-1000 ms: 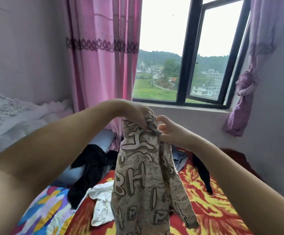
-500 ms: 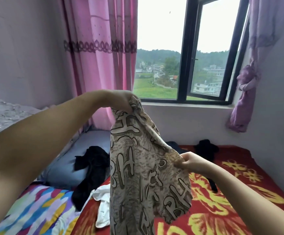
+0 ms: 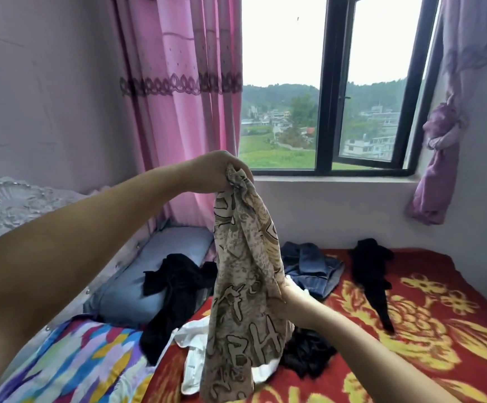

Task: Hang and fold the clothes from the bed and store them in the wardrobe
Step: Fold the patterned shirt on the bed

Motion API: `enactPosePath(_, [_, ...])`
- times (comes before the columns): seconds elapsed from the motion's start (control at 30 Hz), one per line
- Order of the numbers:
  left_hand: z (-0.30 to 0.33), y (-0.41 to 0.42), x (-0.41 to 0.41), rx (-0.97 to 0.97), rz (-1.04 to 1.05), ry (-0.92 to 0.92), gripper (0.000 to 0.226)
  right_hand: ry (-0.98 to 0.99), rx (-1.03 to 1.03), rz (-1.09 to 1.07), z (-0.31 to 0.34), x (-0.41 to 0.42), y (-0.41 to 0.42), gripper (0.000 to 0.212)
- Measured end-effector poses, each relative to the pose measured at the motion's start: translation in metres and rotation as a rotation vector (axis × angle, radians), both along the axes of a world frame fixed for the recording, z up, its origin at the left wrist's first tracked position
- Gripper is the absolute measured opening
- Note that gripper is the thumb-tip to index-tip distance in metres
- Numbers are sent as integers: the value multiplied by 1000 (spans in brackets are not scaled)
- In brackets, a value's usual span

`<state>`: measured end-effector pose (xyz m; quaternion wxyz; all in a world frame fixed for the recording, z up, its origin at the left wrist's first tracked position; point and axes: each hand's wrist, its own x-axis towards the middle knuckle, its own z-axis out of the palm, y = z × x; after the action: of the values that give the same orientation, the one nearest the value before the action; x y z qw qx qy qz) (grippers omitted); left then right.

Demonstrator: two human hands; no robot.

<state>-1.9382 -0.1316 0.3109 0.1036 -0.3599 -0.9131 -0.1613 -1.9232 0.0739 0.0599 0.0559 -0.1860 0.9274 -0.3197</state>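
Multicoloured pillow [image 3: 70,362] sits way down at 8 o'clock with a grey-blue pillow [image 3: 137,286] behind it, black garment [image 3: 175,286] draped over that one. Left hand [image 3: 216,171] is up around centre, fingers bunched tight round the top of the beige lettered garment [image 3: 242,286], which hangs straight down over the bed [image 3: 439,330]. Right hand [image 3: 290,292] pinches its edge lower, about 5 o'clock of the left. White garment [image 3: 195,347] lies underneath, jeans [image 3: 312,269] and another black piece [image 3: 373,271] off at 3 o'clock.
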Motion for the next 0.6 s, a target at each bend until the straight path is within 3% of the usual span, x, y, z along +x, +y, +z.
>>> enactPosePath(0.03, [1,-3,-1,-4,12,-2,42,11,-78,20,0,-3,3,48])
enactPosePath(0.1, [1,-10,-4,-30,54,14,37,18,-41,-1,5,-8,13,25])
enactPosePath(0.2, [-4,-27,-14,-130,170,17,28,50,187,-60,22,-22,40,29])
enactPosePath(0.4, [-34,-53,-33,-41,300,-221,31,69,131,-117,90,-25,87,44])
enactPosePath(0.47, [-36,-60,-37,28,262,-392,33,-10,74,-66,95,-20,99,40])
enactPosePath(0.6, [-45,-72,-43,140,152,-616,27,-263,-335,7,88,-8,136,20])
